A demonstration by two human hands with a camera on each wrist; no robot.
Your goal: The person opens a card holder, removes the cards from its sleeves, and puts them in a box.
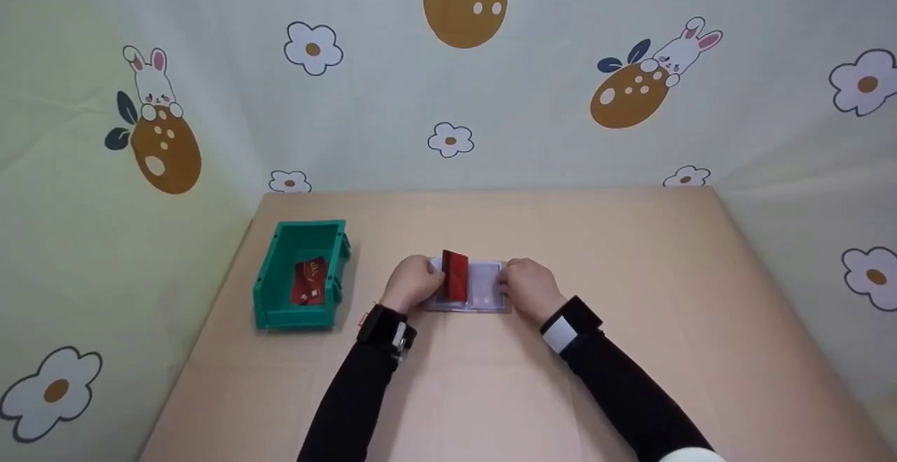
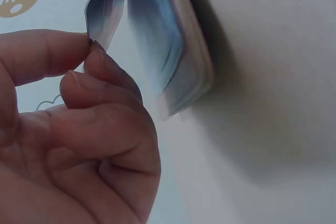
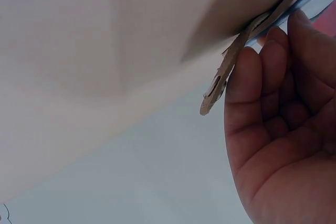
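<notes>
A clear-paged card album [image 1: 487, 295] lies flat on the tan table [image 1: 631, 273]. One red leaf or card [image 1: 455, 276] stands upright from its middle. My left hand [image 1: 413, 281] pinches that leaf at its left edge. In the left wrist view the thumb and forefinger of the left hand [image 2: 89, 51] pinch a thin bluish sheet [image 2: 105, 9], raised apart from the stacked album pages [image 2: 178, 56]. My right hand [image 1: 529, 287] grips the album's right edge. In the right wrist view its curled fingers [image 3: 273, 93] wrap under the album's edge [image 3: 226, 77].
A green plastic bin [image 1: 270, 287] stands on the table's left side, with a red card [image 1: 309, 281] lying inside it. Cloth printed with flowers and rabbits walls the table at the back and both sides.
</notes>
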